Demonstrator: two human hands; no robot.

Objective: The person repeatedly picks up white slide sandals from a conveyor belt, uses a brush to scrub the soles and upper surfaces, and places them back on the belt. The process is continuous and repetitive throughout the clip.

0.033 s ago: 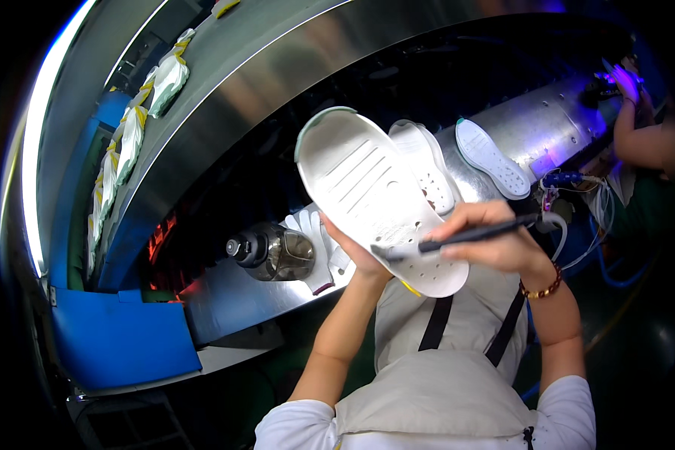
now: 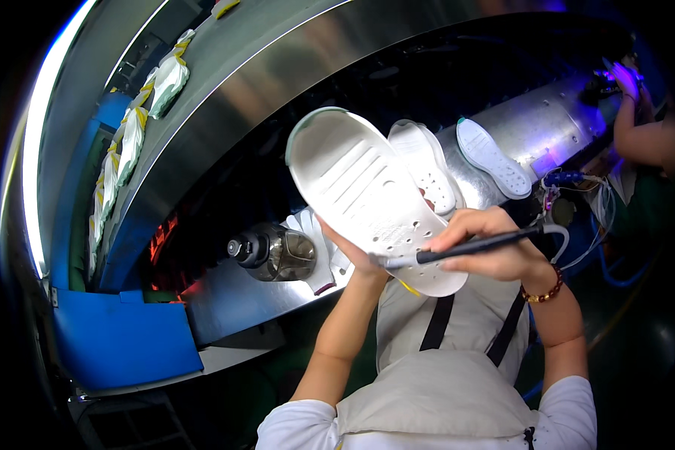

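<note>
here, the right hand [image 2: 495, 244] pinches a dark pen-like tool [image 2: 465, 246] between thumb and curled fingers; the tool lies nearly level, its tip touching the heel end of a white shoe sole [image 2: 367, 195]. a thin cable [image 2: 562, 238] leaves the tool's rear end. the left hand [image 2: 349, 247] grips the sole from beneath, at its heel end, fingers mostly hidden behind it, so whether they are spread cannot be told. the sole is held up in the air in front of the chest, tread side facing the camera, toe end pointing up and left. a beaded bracelet [image 2: 544, 291] circles the right wrist. just behind the held sole, a second white sole [image 2: 427, 161] and a third [image 2: 491, 156] lie on the curved metal machine housing [image 2: 532, 127]. a clear water bottle with a black cap [image 2: 274, 253] lies on its side on the metal ledge [image 2: 232, 300], left of the left hand. white-and-yellow shoe uppers [image 2: 169, 75] sit in a row on the upper conveyor, well apart. another person's arm [image 2: 645, 139] shows at far right.
</note>
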